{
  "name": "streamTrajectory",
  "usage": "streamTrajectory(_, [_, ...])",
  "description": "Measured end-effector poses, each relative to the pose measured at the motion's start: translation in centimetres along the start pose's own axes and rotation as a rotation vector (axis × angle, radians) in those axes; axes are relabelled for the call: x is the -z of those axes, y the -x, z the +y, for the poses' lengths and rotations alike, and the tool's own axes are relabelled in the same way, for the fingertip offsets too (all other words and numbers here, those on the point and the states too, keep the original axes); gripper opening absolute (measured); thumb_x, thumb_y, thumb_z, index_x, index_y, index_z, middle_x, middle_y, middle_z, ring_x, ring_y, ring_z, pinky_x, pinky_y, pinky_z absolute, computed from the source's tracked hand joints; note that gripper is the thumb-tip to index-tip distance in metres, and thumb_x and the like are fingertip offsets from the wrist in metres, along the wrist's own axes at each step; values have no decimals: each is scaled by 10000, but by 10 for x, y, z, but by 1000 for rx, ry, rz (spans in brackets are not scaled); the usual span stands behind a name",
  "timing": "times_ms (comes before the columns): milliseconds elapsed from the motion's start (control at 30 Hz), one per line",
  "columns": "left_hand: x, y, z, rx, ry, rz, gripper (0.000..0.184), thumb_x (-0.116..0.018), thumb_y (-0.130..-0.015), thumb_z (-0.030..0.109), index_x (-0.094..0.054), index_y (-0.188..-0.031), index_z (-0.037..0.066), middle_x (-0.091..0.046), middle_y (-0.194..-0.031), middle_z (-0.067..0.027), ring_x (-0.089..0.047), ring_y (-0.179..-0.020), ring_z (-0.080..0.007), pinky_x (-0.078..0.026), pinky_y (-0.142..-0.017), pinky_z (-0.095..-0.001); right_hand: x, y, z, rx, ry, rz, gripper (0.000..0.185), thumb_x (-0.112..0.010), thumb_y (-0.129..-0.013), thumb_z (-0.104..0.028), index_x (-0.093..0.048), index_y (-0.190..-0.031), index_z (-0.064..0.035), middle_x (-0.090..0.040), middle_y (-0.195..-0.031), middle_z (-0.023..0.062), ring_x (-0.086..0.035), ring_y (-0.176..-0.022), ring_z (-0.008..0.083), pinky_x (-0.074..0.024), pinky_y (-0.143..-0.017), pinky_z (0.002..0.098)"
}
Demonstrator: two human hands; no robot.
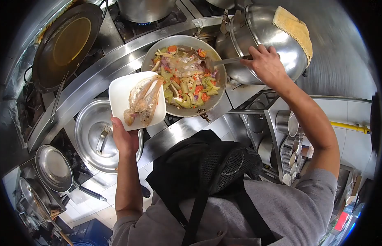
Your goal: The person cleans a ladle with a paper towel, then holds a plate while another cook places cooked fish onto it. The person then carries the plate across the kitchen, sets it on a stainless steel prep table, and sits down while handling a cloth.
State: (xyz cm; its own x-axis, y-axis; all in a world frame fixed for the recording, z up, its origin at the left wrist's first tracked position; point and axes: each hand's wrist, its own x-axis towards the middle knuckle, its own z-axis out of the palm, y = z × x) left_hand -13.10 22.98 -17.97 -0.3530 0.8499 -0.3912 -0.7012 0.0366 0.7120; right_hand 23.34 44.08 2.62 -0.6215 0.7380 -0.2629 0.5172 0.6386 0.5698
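My left hand (126, 138) grips the lower left edge of a white square plate (117, 93). A piece of fish or meat (142, 100) with a pale, brownish surface lies on that plate. Just right of the plate, partly behind its edge, a wide round pan (217, 96) holds chopped vegetables (187, 86) in green, red and orange, with some pale liquid near the top. My right hand (265, 65) is closed round the handle of a metal utensil (230, 61), whose far end reaches into the pan's right side.
A large metal lid (105, 161) sits left below the plate. A dark wok (72, 41) is at upper left, with tongs (58, 96) beside it. A pot (146, 9) stands over a blue flame. A domed metal vessel (277, 43) bears a yellow cloth (293, 30). A frying pan (54, 168) is lower left.
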Motion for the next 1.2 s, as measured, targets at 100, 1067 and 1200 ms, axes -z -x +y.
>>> streamTrajectory(100, [0, 0, 0, -28, -14, -10, 638, -381, -1030, 536, -348, -1455, 62, -520, -1367, -111, -562, -1208, -251, -474, -1025, -444, 0, -7, 0, 12, 31, 39, 356, -565, -864, -193, -720, -1166, -299, -525, -985, 6, -538, -999, 190, -438, -808, 361])
streamTrajectory(1067, [3, 7, 10, -33, -5, -6, 591, -365, -1045, 506, -382, -1425, 53, -545, -1334, -114, -573, -1192, -235, -473, -1026, -435, 23, -2, -4, -51, -402, -463, 217, -649, -876, -176, -666, -1083, -113, -703, -927, 142, -661, -963, 349, -511, -799, 492])
streamTrajectory(1200, [13, 3, 6, -27, -64, -16, 651, -369, -1023, 564, -399, -1435, 61, -552, -1355, -107, -578, -1208, -256, -481, -1016, -444, 27, -12, -7, 27, -367, -464, 250, -624, -893, -195, -682, -1129, -137, -708, -961, 145, -662, -974, 351, -515, -806, 490])
